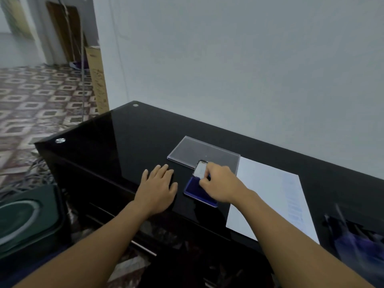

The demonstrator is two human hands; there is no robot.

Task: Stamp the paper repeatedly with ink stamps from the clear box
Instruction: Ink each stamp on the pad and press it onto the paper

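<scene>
Black glass table (104, 142) held a blue ink pad (192, 189), a clear plastic box (193, 151) at its twelve o'clock, a white paper sheet (266, 196) at three. Right hand (222, 183) pinched the pad's raised silver-rimmed lid (200, 168); left hand (159, 189) lay flat, fingers straight, at nine.

The left half of the dark surface (108, 146) lies bare from near edge to far corner. Mid-surface, the flat clear box (199, 150), the blue ink pad (192, 192) and the paper (268, 196) sit close together, all low. The pad's lid (200, 169), apparently raised, stands upright in the right hand (222, 183). The wall (249, 69) closes the far side.
</scene>
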